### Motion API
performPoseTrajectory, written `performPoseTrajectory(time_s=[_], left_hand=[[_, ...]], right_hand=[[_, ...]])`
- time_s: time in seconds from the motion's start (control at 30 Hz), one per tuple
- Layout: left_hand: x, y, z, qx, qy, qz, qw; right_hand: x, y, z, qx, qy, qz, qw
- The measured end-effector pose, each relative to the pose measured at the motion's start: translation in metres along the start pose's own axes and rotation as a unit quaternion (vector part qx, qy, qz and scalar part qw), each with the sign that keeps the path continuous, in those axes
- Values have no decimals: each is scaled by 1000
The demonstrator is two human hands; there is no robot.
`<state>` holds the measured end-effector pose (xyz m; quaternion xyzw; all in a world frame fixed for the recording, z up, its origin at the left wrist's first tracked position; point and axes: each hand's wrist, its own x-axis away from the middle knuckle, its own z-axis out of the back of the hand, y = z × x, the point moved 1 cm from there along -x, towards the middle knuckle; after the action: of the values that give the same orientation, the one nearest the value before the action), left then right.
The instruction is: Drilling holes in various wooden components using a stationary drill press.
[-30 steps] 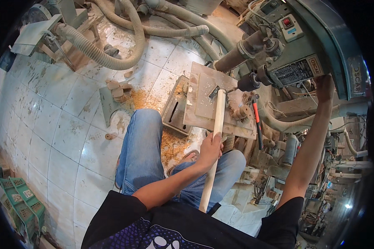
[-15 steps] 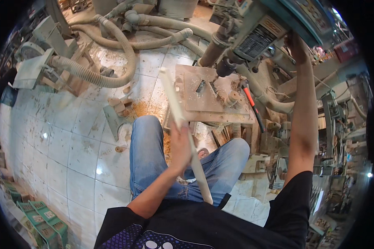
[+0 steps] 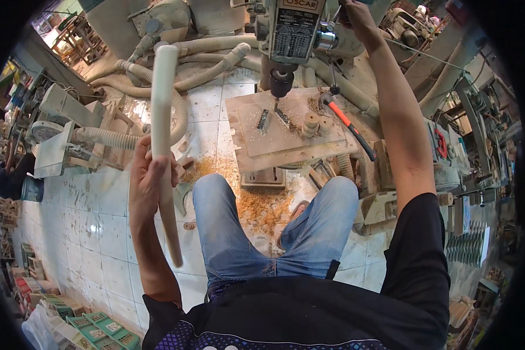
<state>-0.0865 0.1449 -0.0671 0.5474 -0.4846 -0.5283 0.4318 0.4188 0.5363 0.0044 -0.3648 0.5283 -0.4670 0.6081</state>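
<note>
My left hand (image 3: 151, 175) grips a long pale wooden rod (image 3: 165, 99), raised left of the drill press and clear of its board. My right hand (image 3: 356, 20), arm stretched up, is closed on a metal lever (image 3: 338, 13) beside the drill press head (image 3: 294, 35). The chuck (image 3: 281, 83) points down with a bit over the wooden work board (image 3: 251, 140), where two small dark metal pieces sit amid chips. Wooden spools (image 3: 311, 125) and a red-and-black hammer (image 3: 347, 125) lie on the board's right side.
Ribbed hoses (image 3: 210, 70) cross the back. A dusty machine (image 3: 55, 151) stands left, beside a dark-clothed person (image 3: 9, 175). Green crates (image 3: 102, 326) sit lower left, machinery (image 3: 449, 146) crowds the right. Shavings (image 3: 256, 210) lie between my knees (image 3: 216, 198) (image 3: 332, 204).
My left hand and the rod have swung left, off the board. My right hand has risen along the drill press. The view has turned, bringing the press toward the centre.
</note>
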Motion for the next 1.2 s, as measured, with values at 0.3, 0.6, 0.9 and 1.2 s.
performPoseTrajectory(time_s=[0.3, 0.6, 0.9, 1.2], left_hand=[[-35, -81, -21, -452, -183, -75, 870], [-92, -121, -45, -595, -226, -113, 763], [-108, -127, -44, -617, -269, -136, 727], [-103, -124, -48, -571, -223, -158, 774]], right_hand=[[38, -35, -37, 7, 76, 76, 994], [52, -58, -50, 53, 90, 72, 992], [52, -58, -51, 51, 84, 79, 992], [48, -52, -51, 37, 102, 133, 985]])
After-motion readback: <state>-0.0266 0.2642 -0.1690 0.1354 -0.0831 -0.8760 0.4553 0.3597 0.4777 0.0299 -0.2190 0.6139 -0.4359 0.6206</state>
